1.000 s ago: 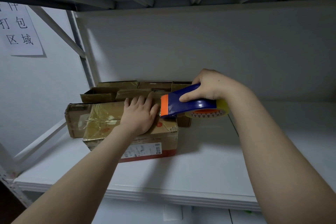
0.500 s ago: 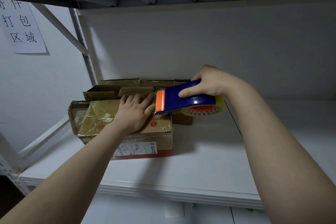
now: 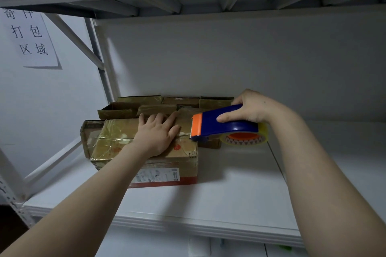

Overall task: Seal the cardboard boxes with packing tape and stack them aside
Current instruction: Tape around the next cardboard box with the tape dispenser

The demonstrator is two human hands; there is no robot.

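Your left hand [image 3: 155,133] lies flat, fingers straight, on the cardboard box [image 3: 117,140] at the left of the white shelf [image 3: 229,190]. There is free room to the box's right. Your right hand [image 3: 248,108] grips the blue tape dispenser [image 3: 221,123] at the box's right edge, perhaps touching it. More boxes [image 3: 179,101] stand behind. Since half a second ago, the dispenser has drawn slightly right.

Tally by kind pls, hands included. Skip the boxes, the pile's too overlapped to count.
hands: 2 (left hand, right hand)
tape dispenser: 1
tape roll: 1
paper sign: 1
total: 5
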